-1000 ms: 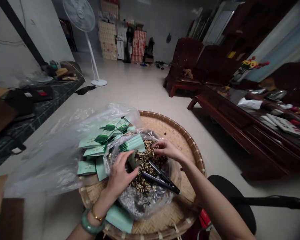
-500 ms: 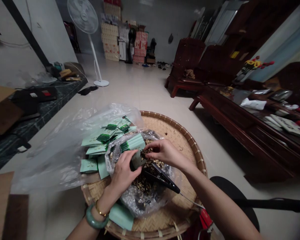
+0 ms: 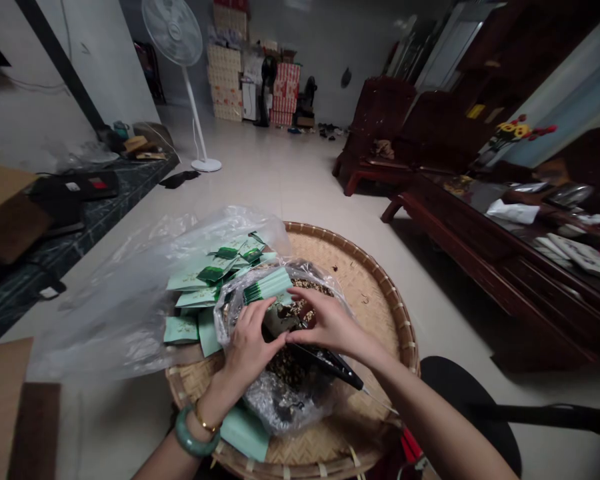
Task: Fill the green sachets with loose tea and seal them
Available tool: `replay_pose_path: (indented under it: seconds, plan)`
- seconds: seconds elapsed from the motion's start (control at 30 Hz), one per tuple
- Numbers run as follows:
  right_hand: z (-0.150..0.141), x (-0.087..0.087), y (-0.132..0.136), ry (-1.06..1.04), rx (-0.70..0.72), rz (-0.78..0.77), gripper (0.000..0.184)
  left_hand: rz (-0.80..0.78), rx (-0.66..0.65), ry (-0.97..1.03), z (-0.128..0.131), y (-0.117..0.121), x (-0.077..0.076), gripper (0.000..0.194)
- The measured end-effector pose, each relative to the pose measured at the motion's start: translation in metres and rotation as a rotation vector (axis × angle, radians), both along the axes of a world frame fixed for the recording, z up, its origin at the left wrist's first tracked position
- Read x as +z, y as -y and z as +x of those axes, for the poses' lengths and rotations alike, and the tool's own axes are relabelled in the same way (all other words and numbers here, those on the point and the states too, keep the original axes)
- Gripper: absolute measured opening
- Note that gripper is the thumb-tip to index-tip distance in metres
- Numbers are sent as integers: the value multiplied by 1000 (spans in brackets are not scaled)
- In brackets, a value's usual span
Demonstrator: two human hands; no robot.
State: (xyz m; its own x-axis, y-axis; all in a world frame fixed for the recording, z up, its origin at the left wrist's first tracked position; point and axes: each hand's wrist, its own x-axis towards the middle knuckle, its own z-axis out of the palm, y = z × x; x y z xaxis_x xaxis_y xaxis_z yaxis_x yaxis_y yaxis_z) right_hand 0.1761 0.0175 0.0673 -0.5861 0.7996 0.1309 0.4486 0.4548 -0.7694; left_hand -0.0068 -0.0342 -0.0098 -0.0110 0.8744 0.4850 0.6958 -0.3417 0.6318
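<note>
My left hand, with a jade bangle and a gold bracelet at the wrist, holds a small pouch between thumb and fingers. My right hand curves round the pouch's other end, its thumb tip by my left thumb; the contact is partly hidden. Beneath them, a clear plastic bag lies spread with loose dried bits in it. A black wedge-shaped device with a cord rests on the bag under my right hand. A row of flat green pouches lies just beyond my left fingers.
A round woven bamboo tray bears everything. Filled green packets lie at its left beside a large clear plastic sheet. Another green pouch lies at the near edge. A black round seat-like disc stands at right, a white fan farther off.
My right fingers, which pinched dark dried bits at the pouch's mouth, have spread and come round the pouch, and the bits no longer show in them. My left hand keeps its hold.
</note>
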Motion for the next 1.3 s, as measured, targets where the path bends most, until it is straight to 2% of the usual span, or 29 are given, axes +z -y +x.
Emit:
replay_pose_path:
  seconds: [0.13,0.23,0.33,0.5,0.63,0.67,0.73,0.83,1.0,1.13,1.3]
  plan:
    - [-13,-4,6,-99,-52,-68,29,-11,24,-62,-1,1,3,52]
    - [-15,0,6,-163,-83,-63,17,-21,33,-90,-1,2,5,51]
    - [-17,8,10,-147,-65,22,17,-32,23,-106,0,2,5,49]
    - [-16,14,16,-118,7,113,27,-23,22,-107,-2,2,3,48]
    - [-13,5,13,-49,65,130,59,-28,8,-86,-4,3,1,50]
    - [-13,2,12,-34,93,133,63,-26,6,-78,-4,3,1,49]
    - [-15,-1,11,-41,99,144,49,-25,2,-59,-3,3,3,48]
    - [-19,3,10,-101,21,164,23,-46,-21,-12,-2,2,7,48]
    - [-18,13,12,-106,21,181,17,-127,-70,75,-5,1,8,38]
    - [-15,9,13,-98,-17,213,14,-163,-78,114,-8,2,6,33]
    - [-14,8,11,108,2,230,8,-164,-115,125,-7,4,9,30]
